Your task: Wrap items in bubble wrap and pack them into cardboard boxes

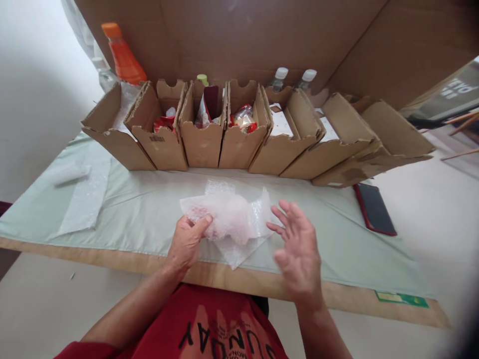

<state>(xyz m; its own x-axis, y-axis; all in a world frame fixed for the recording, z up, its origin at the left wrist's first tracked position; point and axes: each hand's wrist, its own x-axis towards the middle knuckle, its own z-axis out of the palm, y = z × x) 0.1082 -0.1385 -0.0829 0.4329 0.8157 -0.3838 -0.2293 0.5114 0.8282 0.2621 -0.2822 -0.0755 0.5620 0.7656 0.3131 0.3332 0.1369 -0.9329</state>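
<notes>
A row of open-topped cardboard boxes point(202, 149) spans the far side of the desk point(337, 294), from 10 to 2 o'clock. Second from the left holds a red packet point(163, 122); the fourth, a red-and-clear packet point(245, 119); the fifth, a white carton point(280, 121). Behind the row, an orange bottle point(127, 57) leans between 10 and 11, a green cap point(202, 79) shows at 11, and two white-capped bottles point(280, 79) stand near 1, before a tall cardboard panel point(239, 35) at 12. A pale green cloth point(344, 239) covers most of the desk; a dark phone point(377, 209) with a red edge lies on it, just past 3. At 4, a green-and-yellow strip point(402, 298) lies along the wooden front edge.
</notes>
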